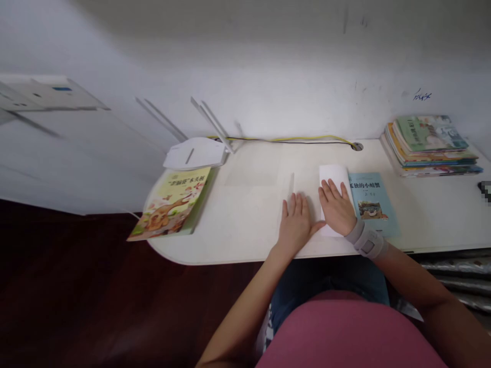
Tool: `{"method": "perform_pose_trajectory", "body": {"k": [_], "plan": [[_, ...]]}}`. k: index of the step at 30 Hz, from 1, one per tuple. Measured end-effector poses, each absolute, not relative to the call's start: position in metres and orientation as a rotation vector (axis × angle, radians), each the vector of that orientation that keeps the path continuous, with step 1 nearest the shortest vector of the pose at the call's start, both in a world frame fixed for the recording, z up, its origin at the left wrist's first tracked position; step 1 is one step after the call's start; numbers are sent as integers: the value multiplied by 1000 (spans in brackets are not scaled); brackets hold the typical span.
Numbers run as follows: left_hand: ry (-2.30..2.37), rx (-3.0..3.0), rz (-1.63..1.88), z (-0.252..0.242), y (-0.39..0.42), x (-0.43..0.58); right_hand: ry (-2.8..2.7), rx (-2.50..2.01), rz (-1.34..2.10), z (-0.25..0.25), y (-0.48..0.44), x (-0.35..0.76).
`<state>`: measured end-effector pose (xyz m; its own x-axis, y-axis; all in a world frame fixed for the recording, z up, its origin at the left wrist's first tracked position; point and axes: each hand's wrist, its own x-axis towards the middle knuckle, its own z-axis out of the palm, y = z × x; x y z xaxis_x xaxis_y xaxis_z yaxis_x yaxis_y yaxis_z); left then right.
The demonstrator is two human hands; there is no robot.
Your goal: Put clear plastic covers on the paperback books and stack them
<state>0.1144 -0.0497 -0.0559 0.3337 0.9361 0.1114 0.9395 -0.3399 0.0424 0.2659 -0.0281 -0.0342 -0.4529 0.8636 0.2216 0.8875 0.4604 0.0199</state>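
A book with a light blue cover (370,189) lies on the white table in front of me, its title and small picture facing up. Along its left side is a white strip (333,171), which could be a page, a flap or a sheet of paper. My right hand (337,207), with a grey band on the wrist, rests flat on this strip, fingers stretched out. My left hand (295,220) lies just left of the strip, palm down, fingers extended and thumb reaching toward it. A faint upright edge (292,182) shows beyond the left fingertips; its kind is unclear.
A thick yellow-green book (172,204) lies at the table's left end, partly over the edge. Behind it stands a white router (195,153) with antennas. Cables (284,139) run along the wall to a hole (357,146). Several stacked books (431,145) sit at the back right.
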Motion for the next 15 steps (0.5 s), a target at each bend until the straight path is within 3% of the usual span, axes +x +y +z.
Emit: {"method": "perform_pose_trajectory", "body": {"k": [9,15], "plan": [[-1794,-2608,-212,-70,-57,128,-2407,-1710,50,-11,22,289],[-1788,-2590,-309,-74,-57,128,-2334,-1665,144,-25,53,306]]}}
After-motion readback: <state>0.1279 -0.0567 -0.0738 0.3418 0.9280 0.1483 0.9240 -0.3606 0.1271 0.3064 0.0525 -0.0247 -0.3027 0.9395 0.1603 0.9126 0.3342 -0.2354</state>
